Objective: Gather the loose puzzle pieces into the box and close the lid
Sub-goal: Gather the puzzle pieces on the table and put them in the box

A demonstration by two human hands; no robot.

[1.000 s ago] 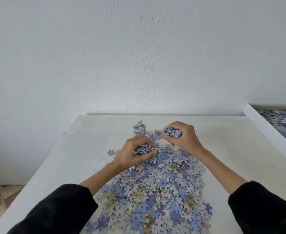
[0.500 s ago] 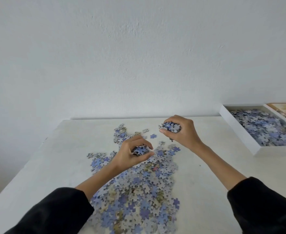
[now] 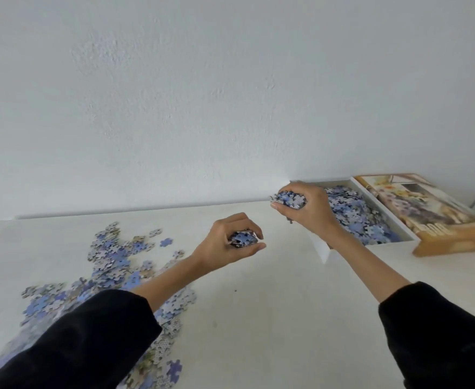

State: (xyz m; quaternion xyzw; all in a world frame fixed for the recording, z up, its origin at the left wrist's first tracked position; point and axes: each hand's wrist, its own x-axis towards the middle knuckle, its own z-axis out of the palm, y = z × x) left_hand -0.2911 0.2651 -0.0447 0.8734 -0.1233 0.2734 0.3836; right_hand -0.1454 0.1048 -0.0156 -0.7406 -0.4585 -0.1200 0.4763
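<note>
The white desk (image 3: 258, 318) carries a wide scatter of loose puzzle pieces (image 3: 112, 259) on its left and, far right by the wall, the open box (image 3: 322, 248), partly filled, with its pictured lid (image 3: 438, 217) just beside it. The right hand (image 3: 312, 217) is above the box's near-left corner, fingers curled round a handful (image 3: 289, 200) of pieces. The left hand (image 3: 219, 251), over bare desk between scatter and box, has its fingers curled round a smaller clump (image 3: 243, 239).

Matt card, rough plaster
Left of the white cardboard box (image 3: 322, 249), blue-and-grey cardboard puzzle pieces (image 3: 112, 256) look matt on the smooth white table (image 3: 258, 318); behind it, a rough-plastered wall (image 3: 202, 94).
</note>
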